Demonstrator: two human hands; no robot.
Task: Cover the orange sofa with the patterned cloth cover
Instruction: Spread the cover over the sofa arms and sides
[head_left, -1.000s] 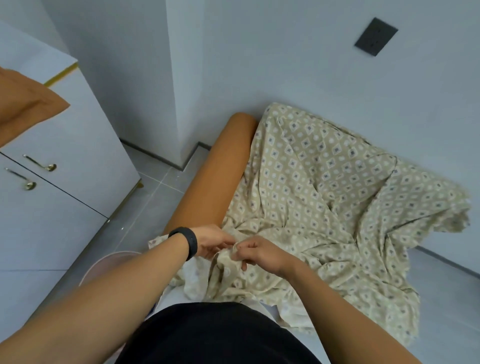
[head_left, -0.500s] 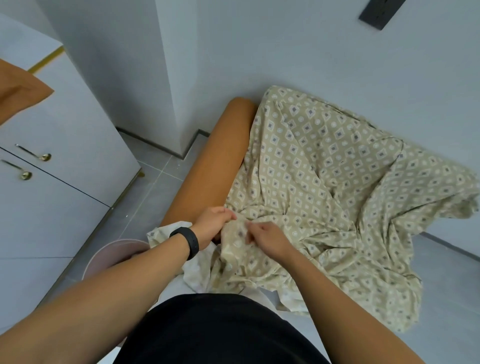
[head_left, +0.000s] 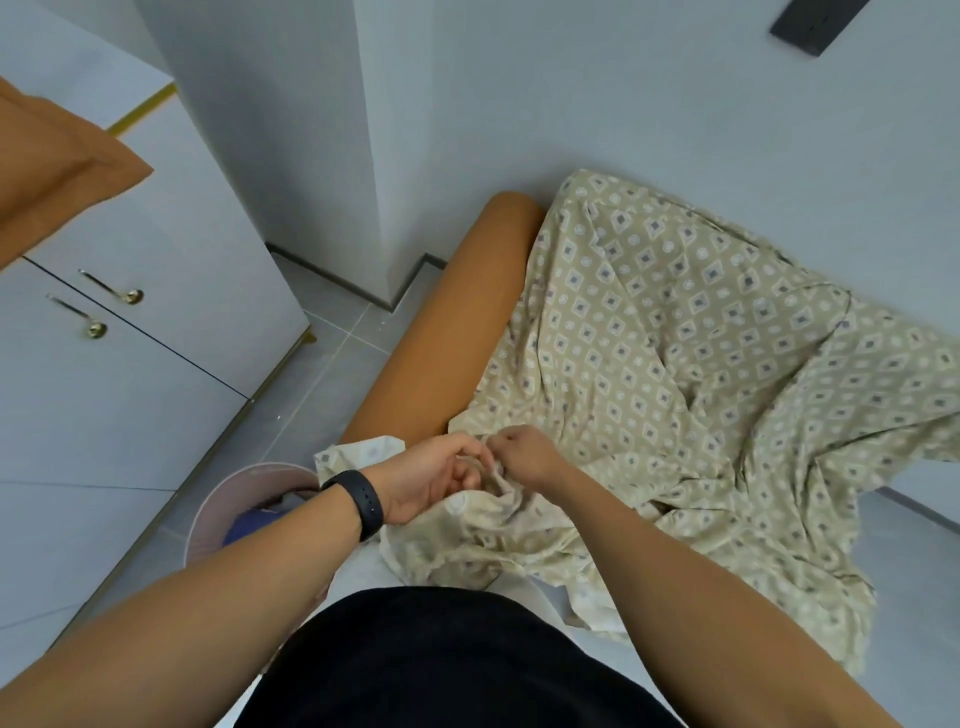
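Far left of both hands: white cabinet with two brass handles; an orange cushion lies on its top. Grey tiled floor between cabinet and sofa.

Just left of and below the left wrist: pink bin, something blue inside, contents otherwise unclear.

Left hand, black wristband on the wrist: fingers curled around a bunched edge of the patterned cloth cover. A pale corner of the cloth sticks out just beyond this hand, underside showing.

Right hand, touching or nearly touching the left: fingers closed, pinching the same gathered edge. Both hands work one spot at the sofa's near left corner. Whether they hold a hem, a tie or a seam cannot be made out.

Above the left hand: the orange sofa shows one bare armrest running away toward the wall.

Right of the right hand: the cloth lies over the seat and backrest, heavily creased, loose folds hanging off the near front and the far right side.

Judged progress: roughly midway. Cloth is on the sofa and covers most of it. Left to do, by appearance: pull it over the exposed left armrest, smooth the folds, settle the hanging edges. The gathered corner in hand is likely the piece meant for that armrest.
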